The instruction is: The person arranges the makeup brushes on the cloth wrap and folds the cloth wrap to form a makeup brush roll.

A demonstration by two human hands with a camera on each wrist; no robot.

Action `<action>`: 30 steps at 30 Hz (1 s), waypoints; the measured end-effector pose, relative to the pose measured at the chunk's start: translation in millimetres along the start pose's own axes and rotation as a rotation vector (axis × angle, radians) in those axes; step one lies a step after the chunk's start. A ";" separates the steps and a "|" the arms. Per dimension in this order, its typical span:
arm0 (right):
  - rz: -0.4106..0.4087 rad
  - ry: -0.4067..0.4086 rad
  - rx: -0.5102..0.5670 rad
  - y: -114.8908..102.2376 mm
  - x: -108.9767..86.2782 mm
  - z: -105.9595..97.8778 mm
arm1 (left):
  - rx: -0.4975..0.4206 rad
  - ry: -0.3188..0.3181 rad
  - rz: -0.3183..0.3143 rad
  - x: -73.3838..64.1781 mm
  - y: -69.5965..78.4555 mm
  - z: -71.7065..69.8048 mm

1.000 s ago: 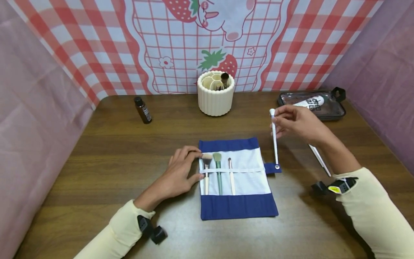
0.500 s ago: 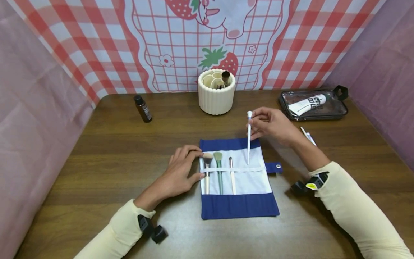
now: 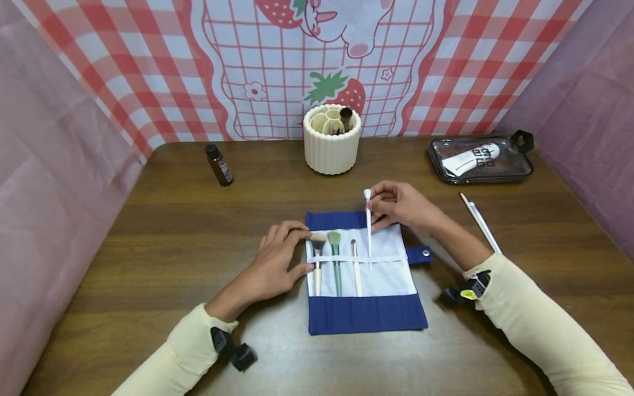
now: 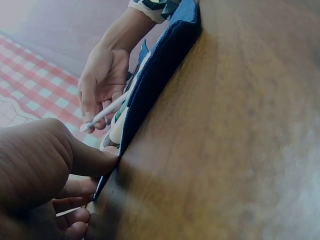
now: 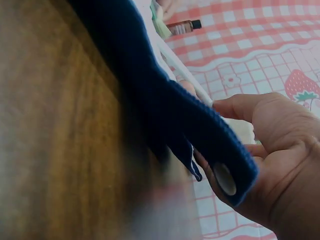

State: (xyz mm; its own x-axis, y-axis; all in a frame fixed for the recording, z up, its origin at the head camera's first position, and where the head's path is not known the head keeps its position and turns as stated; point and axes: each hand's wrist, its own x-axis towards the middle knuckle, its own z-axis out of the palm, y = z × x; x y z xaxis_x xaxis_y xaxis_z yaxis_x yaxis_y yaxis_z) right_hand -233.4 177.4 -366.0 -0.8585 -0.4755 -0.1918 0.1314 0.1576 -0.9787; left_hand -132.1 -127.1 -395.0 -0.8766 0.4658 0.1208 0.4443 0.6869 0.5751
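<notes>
A blue brush roll with a white lining lies spread on the table. Three makeup brushes sit in it under a white elastic strap: a tan-tipped one, a green one and a slim white one. Near the roll's top, my right hand pinches a white makeup brush, head up. Its handle end reaches just below the strap; whether it passes under or over I cannot tell. My left hand rests at the left edge, thumb and index finger apart, touching it.
Two slim white sticks, probably brushes, lie right of my right forearm. Behind stand a cream ribbed holder with a dark brush in it and a small brown bottle. A clear black-edged pouch holds a white tube.
My right hand has carried the white brush left from beside the snap tab to over the roll, then lowered it so its handle end meets the strap. The left hand stays put.
</notes>
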 end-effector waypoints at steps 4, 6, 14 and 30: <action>0.023 -0.021 -0.005 -0.1 -6.0 4.4 | -0.001 0.000 0.001 0.0 0.3 -0.8; 0.031 -0.032 -0.016 -0.1 -9.1 6.8 | -0.003 -0.002 0.000 0.0 0.4 -0.8; 0.097 -0.085 -0.040 -1.2 -20.2 13.5 | 0.001 -0.006 -0.007 0.1 -0.1 -0.1; 0.119 -0.329 -0.163 0.8 -26.8 -2.7 | 0.007 -0.005 0.001 0.1 -1.0 -0.2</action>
State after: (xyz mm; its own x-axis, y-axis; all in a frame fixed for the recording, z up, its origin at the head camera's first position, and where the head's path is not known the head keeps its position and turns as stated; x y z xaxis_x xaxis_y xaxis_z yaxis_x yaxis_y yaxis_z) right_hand -211.6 192.6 -361.4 -0.6339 -0.6937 -0.3420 0.1168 0.3514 -0.9289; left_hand -132.7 -127.9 -395.4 -0.8752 0.4695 0.1169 0.4464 0.6905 0.5692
